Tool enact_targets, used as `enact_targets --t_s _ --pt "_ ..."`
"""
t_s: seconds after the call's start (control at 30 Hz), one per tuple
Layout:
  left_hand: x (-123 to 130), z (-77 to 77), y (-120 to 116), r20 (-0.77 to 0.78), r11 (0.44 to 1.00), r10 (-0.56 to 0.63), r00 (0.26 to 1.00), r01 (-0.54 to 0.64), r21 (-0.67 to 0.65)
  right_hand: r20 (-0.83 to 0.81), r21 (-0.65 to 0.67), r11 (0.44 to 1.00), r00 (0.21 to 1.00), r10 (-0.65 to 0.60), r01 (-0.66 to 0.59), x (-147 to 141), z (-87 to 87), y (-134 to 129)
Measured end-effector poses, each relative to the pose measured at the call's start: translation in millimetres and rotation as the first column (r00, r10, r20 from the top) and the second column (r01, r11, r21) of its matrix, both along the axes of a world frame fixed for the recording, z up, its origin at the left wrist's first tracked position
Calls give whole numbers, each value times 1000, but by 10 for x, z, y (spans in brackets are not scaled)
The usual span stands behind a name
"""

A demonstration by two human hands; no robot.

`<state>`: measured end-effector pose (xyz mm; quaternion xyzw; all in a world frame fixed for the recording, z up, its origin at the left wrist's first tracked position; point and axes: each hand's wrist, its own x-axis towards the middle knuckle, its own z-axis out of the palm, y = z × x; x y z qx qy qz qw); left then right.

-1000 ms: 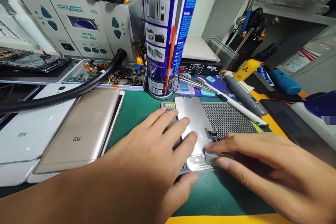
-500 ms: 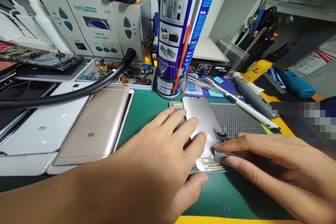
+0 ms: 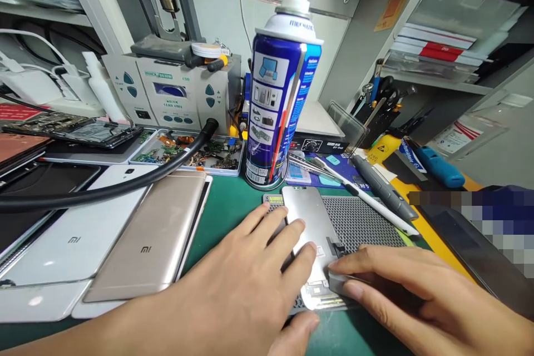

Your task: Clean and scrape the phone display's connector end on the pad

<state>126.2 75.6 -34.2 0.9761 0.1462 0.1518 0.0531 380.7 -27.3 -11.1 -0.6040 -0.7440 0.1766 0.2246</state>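
A phone screen assembly [image 3: 306,219], silver back up, lies on a grey honeycomb-textured mat [image 3: 361,222]. My left hand [image 3: 246,270] rests over its left side, fingers spread, fingertips on the panel's left edge and the mat. At the panel's lower right edge, my right hand [image 3: 417,289] pinches a small grey block [image 3: 337,282] between thumb and index finger; the fingers partly cover the block. A short black flex cable [image 3: 335,246] sticks out just above it. Bare connector strips show at the panel's lower end.
A blue spray can [image 3: 271,117] stands behind the mat. Phones, including a gold one [image 3: 154,239], lie at left under a black hose [image 3: 167,176]. Behind are a hot air station [image 3: 167,89] and a tray of parts [image 3: 225,169]. A white-handled tool [image 3: 375,208] lies across the mat's corner.
The camera view has tilted up, so the spray can's top and the shelves now show. Both hands keep nearly the same place on the screen assembly.
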Motion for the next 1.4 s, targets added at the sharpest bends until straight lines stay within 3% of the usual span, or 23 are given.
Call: enact_targets --t_s 0.1,0.4,0.9,1.23,1.4 --pt "5 -27 12 -21 1000 -22 1000 21 -10 30 -97 995 999 23 -20 0 -17 1" --pt "6 5 -9 18 996 13 1000 -15 83 40 -231 972 999 -26 34 69 -140 6" --pt "-1 -120 22 43 993 -17 999 12 118 -20 -271 959 996 -85 76 -37 -31 60" --pt "4 -140 63 15 969 -50 999 45 241 -50 -278 958 995 -87 70 -117 43 125" --pt "-41 -273 195 65 930 -88 994 59 363 -131 -297 955 990 -46 6 -171 127 208"
